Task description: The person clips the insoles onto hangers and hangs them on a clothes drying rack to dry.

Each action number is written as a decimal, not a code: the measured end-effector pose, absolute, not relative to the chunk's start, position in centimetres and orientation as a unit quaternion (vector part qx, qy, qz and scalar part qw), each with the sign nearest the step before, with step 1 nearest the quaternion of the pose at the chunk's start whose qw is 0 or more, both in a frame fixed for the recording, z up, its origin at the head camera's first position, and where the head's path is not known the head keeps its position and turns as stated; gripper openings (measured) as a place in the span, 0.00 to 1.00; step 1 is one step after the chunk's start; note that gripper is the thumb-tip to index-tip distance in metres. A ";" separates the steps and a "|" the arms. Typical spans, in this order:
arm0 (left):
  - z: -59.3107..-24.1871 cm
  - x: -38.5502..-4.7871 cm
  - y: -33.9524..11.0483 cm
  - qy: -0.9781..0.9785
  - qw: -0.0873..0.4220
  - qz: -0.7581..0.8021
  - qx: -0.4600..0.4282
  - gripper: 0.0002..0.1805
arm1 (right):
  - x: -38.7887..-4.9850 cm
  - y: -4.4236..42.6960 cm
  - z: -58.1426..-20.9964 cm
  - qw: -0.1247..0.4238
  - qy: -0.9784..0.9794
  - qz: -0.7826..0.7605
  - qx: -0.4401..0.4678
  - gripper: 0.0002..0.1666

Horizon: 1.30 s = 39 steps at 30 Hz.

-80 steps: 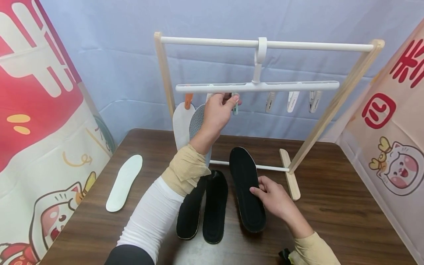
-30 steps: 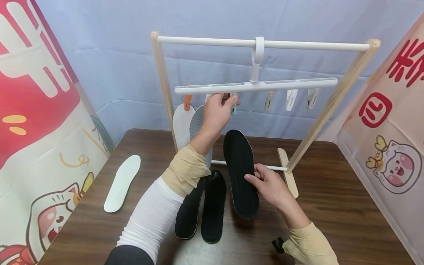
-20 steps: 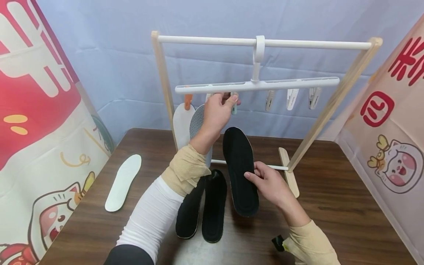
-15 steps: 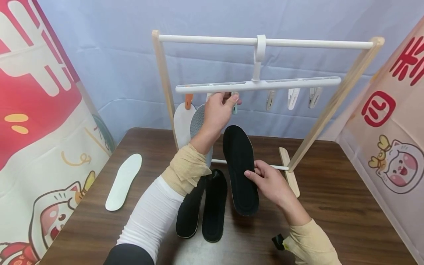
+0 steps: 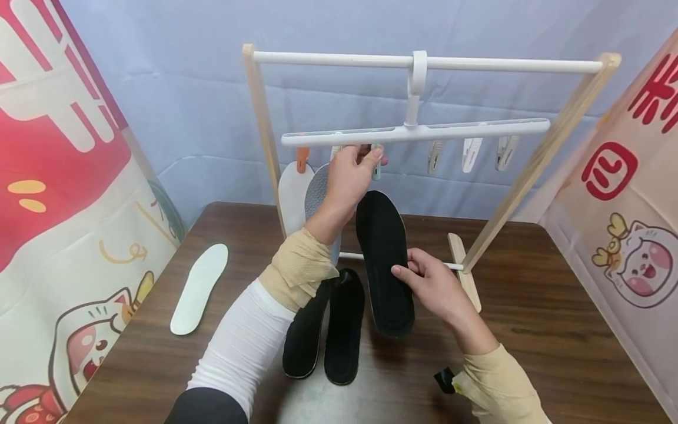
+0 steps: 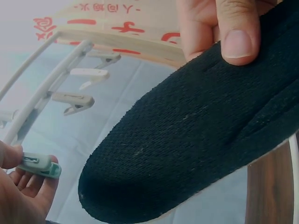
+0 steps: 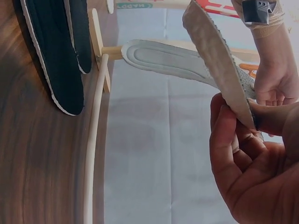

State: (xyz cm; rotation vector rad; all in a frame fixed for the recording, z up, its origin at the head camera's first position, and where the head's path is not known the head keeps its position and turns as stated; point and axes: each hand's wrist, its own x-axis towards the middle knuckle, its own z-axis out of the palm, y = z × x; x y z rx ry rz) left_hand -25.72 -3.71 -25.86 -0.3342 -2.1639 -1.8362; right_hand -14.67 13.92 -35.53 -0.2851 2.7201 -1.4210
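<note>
My right hand [image 5: 436, 285] pinches a black insole [image 5: 384, 265] by its side edge, thumb on the dark face, and holds it raised off the table with its top end just under the hanger. Up at the white hanger bar [image 5: 413, 134], my left hand [image 5: 346, 182] pinches a pale green clip [image 5: 376, 162] between thumb and fingers. The insole's top end is apart from this clip in the left wrist view. A white insole [image 5: 293, 197] hangs from an orange clip [image 5: 302, 159]. Beside it hangs a grey insole [image 5: 316, 191], partly behind my left hand.
Two black insoles [image 5: 343, 335] lie below my left forearm, one partly covered by it. A white insole [image 5: 199, 288] lies at the table's left. Several clips [image 5: 471, 154] hang on the bar's right half. A wooden rack [image 5: 254, 112] carries the hanger.
My right hand has raised the black insole up toward the hanger. The left hand has stayed on the green clip, and the hanger bar has tilted a little, its right end higher.
</note>
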 end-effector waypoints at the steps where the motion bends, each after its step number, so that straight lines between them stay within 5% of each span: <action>1: -25.8 -25.7 -3.7 -0.750 0.141 -0.636 -0.116 0.14 | -14.7 13.9 -35.5 0.030 0.880 -0.464 -0.093 0.15; 39: -25.8 -25.5 -3.9 -0.745 0.127 -0.645 -0.112 0.16 | -15.3 13.5 -34.7 0.013 0.856 -0.505 -0.112 0.15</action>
